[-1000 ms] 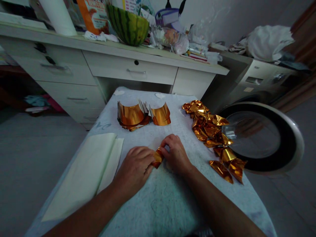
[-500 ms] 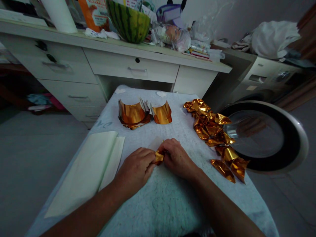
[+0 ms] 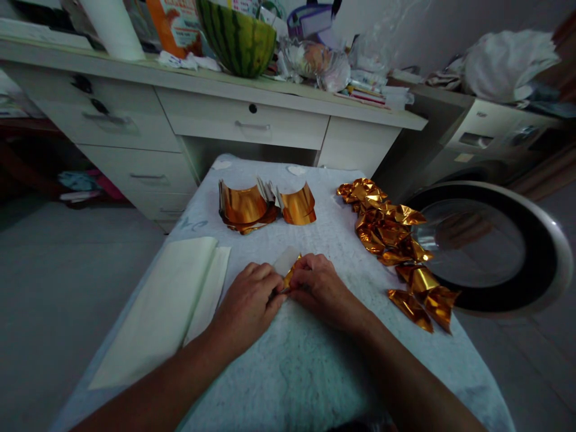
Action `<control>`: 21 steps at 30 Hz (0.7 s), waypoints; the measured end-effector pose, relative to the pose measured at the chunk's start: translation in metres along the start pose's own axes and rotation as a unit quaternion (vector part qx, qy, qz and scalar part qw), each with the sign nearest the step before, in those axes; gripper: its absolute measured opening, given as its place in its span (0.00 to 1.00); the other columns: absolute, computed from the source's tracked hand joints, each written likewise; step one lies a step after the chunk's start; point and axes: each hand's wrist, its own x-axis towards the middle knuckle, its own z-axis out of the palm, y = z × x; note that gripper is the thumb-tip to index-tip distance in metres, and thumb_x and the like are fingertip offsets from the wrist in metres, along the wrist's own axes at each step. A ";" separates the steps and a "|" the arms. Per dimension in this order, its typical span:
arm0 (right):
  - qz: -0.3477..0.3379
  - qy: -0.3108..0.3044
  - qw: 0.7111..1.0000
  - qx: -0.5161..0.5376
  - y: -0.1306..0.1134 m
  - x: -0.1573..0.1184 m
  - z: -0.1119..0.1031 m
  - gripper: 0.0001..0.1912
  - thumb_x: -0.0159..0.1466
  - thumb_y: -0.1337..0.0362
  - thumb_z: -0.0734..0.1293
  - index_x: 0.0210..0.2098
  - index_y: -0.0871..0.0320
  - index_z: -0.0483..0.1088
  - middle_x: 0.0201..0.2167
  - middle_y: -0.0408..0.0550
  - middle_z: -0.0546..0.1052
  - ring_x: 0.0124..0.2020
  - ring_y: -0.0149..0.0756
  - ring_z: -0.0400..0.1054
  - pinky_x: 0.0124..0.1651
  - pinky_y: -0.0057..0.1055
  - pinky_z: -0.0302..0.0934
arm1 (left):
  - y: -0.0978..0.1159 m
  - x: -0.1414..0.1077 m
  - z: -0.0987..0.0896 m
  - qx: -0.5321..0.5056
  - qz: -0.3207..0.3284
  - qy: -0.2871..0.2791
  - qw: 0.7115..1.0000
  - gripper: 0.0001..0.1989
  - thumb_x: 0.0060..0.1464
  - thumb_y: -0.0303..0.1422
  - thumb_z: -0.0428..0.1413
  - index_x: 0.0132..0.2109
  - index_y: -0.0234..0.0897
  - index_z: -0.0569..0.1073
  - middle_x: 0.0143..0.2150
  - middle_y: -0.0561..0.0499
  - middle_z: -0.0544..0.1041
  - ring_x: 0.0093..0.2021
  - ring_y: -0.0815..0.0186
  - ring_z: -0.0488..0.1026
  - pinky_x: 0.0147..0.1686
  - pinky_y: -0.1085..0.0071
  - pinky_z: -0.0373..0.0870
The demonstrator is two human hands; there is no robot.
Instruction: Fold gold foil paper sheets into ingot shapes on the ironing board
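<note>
Between my two hands is a small piece of gold foil paper (image 3: pixel 289 278), mostly covered by my fingers. My left hand (image 3: pixel 252 300) pinches its left end, and my right hand (image 3: pixel 318 285) grips the right side with curled fingers. A pale translucent sheet (image 3: pixel 287 259) sticks out just beyond the fingertips. Farther back stand two curved stacks of gold foil sheets, a larger stack (image 3: pixel 245 205) and a smaller stack (image 3: pixel 297 206). To the right lies a pile of folded gold foil pieces (image 3: pixel 382 222).
A cloth-covered table (image 3: pixel 288 372) carries everything; folded pale paper (image 3: pixel 157 306) lies at its left. Behind is a white drawer desk (image 3: pixel 243 126) with a cut watermelon (image 3: pixel 238 42). A washing machine's open round door (image 3: pixel 540 252) adjoins the table's right edge.
The gold foil between my hands has turned and now slants, showing a narrower strip. More of the pale sheet shows behind it. The view has shifted slightly.
</note>
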 end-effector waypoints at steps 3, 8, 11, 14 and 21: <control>0.006 0.001 1.000 0.003 -0.001 0.002 0.001 0.03 0.61 0.68 0.71 0.31 0.56 0.72 0.42 0.47 0.70 0.44 0.39 0.60 0.47 0.38 0.55 | -0.003 -0.001 -0.001 -0.002 -0.014 0.009 1.000 0.02 0.55 0.30 0.58 0.34 0.40 0.72 0.37 0.51 0.71 0.42 0.58 0.67 0.42 0.60 0.65; 0.037 -0.006 0.999 -0.012 -0.005 0.003 -0.001 0.04 0.61 0.69 0.69 0.30 0.58 0.70 0.41 0.47 0.70 0.43 0.39 0.60 0.46 0.38 0.55 | -0.003 -0.001 -0.003 -0.004 -0.032 0.001 0.999 0.05 0.57 0.27 0.54 0.34 0.39 0.72 0.38 0.50 0.71 0.42 0.58 0.66 0.42 0.59 0.64; 0.039 -0.006 0.999 -0.015 -0.007 0.003 0.000 0.04 0.63 0.69 0.67 0.31 0.58 0.70 0.41 0.47 0.70 0.43 0.38 0.60 0.47 0.38 0.55 | -0.001 -0.002 -0.003 0.004 -0.033 0.006 0.999 0.07 0.59 0.28 0.51 0.35 0.38 0.73 0.39 0.49 0.71 0.42 0.57 0.66 0.42 0.58 0.63; 0.045 0.003 0.999 -0.008 -0.007 0.003 0.001 0.05 0.63 0.69 0.67 0.30 0.58 0.69 0.40 0.47 0.70 0.43 0.38 0.60 0.47 0.39 0.54 | 0.001 -0.002 -0.002 0.016 -0.035 0.016 0.999 0.09 0.61 0.30 0.49 0.35 0.38 0.72 0.38 0.48 0.70 0.41 0.56 0.65 0.42 0.58 0.64; 0.073 0.030 0.997 0.007 -0.008 0.006 0.006 0.06 0.62 0.68 0.68 0.28 0.58 0.71 0.37 0.47 0.70 0.42 0.38 0.60 0.47 0.38 0.53 | 0.003 0.001 -0.002 0.041 -0.039 0.007 0.998 0.09 0.60 0.29 0.50 0.33 0.37 0.72 0.37 0.46 0.69 0.42 0.55 0.64 0.42 0.58 0.64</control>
